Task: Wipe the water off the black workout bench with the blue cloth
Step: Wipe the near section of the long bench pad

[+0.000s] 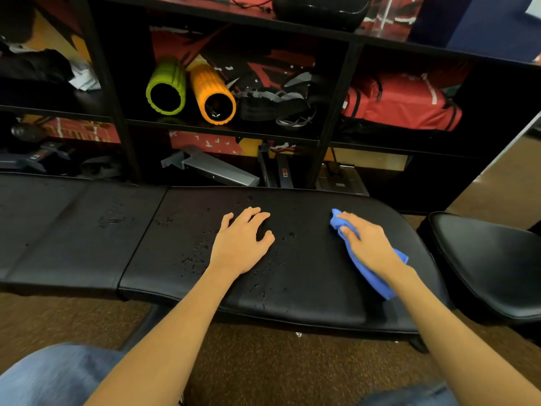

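The black workout bench (307, 288) runs across the middle of the view. Water droplets (196, 259) speckle its padded top, mostly around and left of my left hand. My left hand (240, 244) lies palm down on the pad with fingers spread and holds nothing. My right hand (370, 244) grips the bunched blue cloth (371, 281) on the right part of the pad. The cloth sticks out past my fingertips and trails back under my wrist toward the near edge.
A black shelf unit (336, 92) stands right behind the bench, holding a green foam roller (167, 86), an orange foam roller (212, 95), straps and a red bag (404, 104). A separate black seat pad (486, 259) sits at the right. Brown carpet (263, 361) lies below.
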`<act>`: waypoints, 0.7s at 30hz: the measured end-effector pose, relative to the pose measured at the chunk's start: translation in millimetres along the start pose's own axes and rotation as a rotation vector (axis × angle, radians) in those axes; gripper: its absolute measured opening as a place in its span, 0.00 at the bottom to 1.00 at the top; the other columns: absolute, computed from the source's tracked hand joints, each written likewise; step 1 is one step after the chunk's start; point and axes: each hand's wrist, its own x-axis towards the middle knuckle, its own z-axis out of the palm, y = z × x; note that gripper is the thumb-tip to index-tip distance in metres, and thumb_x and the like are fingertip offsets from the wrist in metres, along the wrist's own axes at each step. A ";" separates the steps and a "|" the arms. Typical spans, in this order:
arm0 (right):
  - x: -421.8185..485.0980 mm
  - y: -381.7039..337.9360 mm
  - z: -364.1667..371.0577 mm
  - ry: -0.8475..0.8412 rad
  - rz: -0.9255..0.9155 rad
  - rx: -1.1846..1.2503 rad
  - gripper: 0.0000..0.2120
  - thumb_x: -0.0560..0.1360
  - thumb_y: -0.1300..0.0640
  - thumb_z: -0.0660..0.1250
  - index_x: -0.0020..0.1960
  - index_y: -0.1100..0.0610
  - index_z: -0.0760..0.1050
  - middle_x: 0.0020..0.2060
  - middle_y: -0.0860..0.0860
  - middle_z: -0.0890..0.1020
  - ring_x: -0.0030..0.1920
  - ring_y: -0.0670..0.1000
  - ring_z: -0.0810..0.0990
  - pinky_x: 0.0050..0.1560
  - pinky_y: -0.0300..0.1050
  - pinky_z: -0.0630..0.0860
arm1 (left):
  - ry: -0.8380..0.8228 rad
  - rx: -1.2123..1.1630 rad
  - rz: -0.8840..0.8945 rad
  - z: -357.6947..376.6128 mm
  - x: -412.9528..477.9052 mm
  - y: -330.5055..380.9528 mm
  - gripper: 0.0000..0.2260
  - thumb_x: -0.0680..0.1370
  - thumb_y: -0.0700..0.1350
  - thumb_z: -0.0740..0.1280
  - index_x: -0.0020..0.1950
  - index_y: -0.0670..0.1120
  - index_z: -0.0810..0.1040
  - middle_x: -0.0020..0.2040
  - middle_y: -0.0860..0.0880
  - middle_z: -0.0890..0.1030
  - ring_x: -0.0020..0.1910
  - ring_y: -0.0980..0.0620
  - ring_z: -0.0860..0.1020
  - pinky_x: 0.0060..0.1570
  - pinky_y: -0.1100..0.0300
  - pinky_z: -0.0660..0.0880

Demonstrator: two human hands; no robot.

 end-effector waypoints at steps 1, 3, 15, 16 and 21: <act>8.6 -2.3 3.1 0.022 0.038 0.007 0.12 0.80 0.60 0.58 0.59 0.55 0.76 0.58 0.52 0.79 0.62 0.52 0.75 0.61 0.36 0.65 | 0.003 0.002 0.000 -0.3 0.3 -0.2 0.21 0.79 0.57 0.55 0.72 0.55 0.66 0.73 0.55 0.65 0.72 0.57 0.62 0.75 0.53 0.49; 22.5 -13.3 13.1 0.072 0.088 0.011 0.10 0.80 0.60 0.57 0.54 0.56 0.76 0.55 0.53 0.79 0.57 0.55 0.76 0.58 0.44 0.69 | 0.001 0.007 -0.001 -0.2 0.6 -0.7 0.21 0.79 0.57 0.56 0.71 0.55 0.66 0.73 0.55 0.64 0.72 0.57 0.63 0.75 0.52 0.49; -48.1 -37.2 23.5 -0.214 -0.318 0.049 0.18 0.79 0.55 0.61 0.68 0.46 0.70 0.68 0.40 0.71 0.71 0.38 0.63 0.70 0.33 0.60 | -0.007 0.011 0.004 -0.4 -1.2 -1.3 0.21 0.80 0.56 0.56 0.73 0.55 0.65 0.74 0.55 0.64 0.73 0.57 0.61 0.74 0.54 0.49; -52.6 -31.9 15.9 -0.226 -0.329 0.060 0.17 0.79 0.56 0.61 0.68 0.46 0.70 0.67 0.39 0.71 0.70 0.36 0.63 0.69 0.31 0.60 | -0.010 0.008 0.006 -0.1 -1.8 -1.4 0.21 0.80 0.56 0.56 0.73 0.55 0.65 0.74 0.54 0.64 0.73 0.57 0.61 0.74 0.54 0.48; -35.9 -7.8 -5.3 -0.091 -0.208 0.059 0.14 0.80 0.59 0.61 0.64 0.51 0.74 0.64 0.41 0.74 0.68 0.42 0.69 0.65 0.25 0.58 | -0.008 0.002 0.015 0.3 -0.8 0.3 0.21 0.80 0.56 0.55 0.73 0.55 0.65 0.74 0.54 0.64 0.74 0.57 0.59 0.75 0.53 0.48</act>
